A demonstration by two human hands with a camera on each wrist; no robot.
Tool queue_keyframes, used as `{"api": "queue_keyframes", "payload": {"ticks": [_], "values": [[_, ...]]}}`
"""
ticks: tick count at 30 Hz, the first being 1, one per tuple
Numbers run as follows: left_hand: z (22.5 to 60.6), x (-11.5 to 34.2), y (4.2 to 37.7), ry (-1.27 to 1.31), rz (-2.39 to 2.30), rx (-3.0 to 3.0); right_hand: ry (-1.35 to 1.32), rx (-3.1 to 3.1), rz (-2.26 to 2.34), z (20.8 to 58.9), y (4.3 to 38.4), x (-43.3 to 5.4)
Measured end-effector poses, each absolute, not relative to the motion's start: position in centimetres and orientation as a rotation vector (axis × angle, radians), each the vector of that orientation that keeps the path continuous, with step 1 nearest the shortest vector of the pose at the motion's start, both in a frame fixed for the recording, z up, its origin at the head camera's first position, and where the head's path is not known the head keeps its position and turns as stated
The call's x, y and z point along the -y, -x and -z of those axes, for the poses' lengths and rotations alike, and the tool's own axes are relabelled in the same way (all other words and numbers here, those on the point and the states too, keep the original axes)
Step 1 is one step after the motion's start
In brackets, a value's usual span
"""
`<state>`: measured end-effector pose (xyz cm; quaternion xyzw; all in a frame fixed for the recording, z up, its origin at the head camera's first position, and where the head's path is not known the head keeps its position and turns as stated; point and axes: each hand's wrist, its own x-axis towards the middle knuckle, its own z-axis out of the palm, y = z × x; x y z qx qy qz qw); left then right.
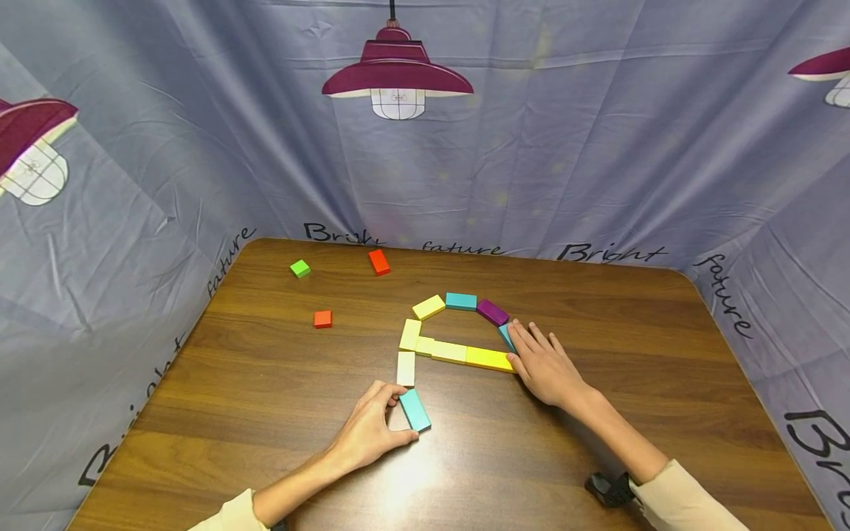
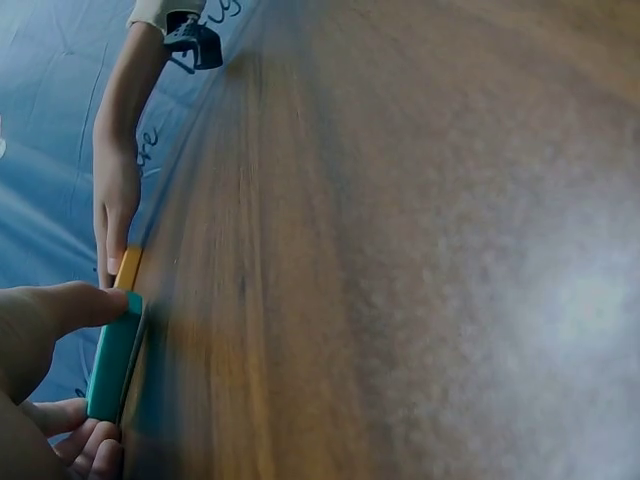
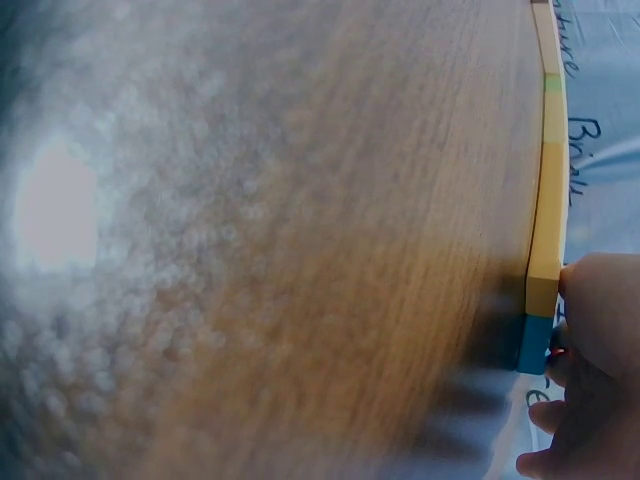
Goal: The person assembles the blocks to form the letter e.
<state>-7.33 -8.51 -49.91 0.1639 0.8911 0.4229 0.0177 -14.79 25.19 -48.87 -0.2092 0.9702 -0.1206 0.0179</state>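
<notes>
My left hand (image 1: 367, 428) holds a teal block (image 1: 415, 411) by its two ends, thumb at the near end and fingers at the far end. The same teal block (image 2: 115, 355) lies flat at table level in the left wrist view. Just beyond it lies a pale cream block (image 1: 406, 369). My right hand (image 1: 547, 369) rests with fairly straight fingers over a blue block (image 1: 506, 337), partly covering it. The right thumb touches the end of an orange-yellow block (image 1: 490, 359).
A ring of blocks includes a pale yellow block (image 1: 410, 335), a yellow block (image 1: 429, 307), a blue block (image 1: 461, 301) and a purple block (image 1: 493, 312). Yellow blocks (image 1: 448, 352) cross it. Two red blocks (image 1: 379, 262) and a green block (image 1: 300, 268) lie apart, farther left on the wooden table (image 1: 265, 383).
</notes>
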Motion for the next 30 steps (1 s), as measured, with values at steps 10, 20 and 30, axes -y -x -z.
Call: {"api": "queue_keyframes", "payload": {"ticks": [10, 20, 30], "values": [[50.09, 8.08, 7.39, -0.493, -1.290, -2.814, 0.664, -3.023, 0.374, 48.89, 14.85, -25.22], [50.26, 8.05, 7.28, -0.520, -1.291, -2.841, 0.663, -3.024, 0.374, 48.96, 14.86, -25.23], [50.34, 8.05, 7.26, -0.524, -1.297, -2.836, 0.655, -3.022, 0.375, 49.05, 14.80, -25.27]]}}
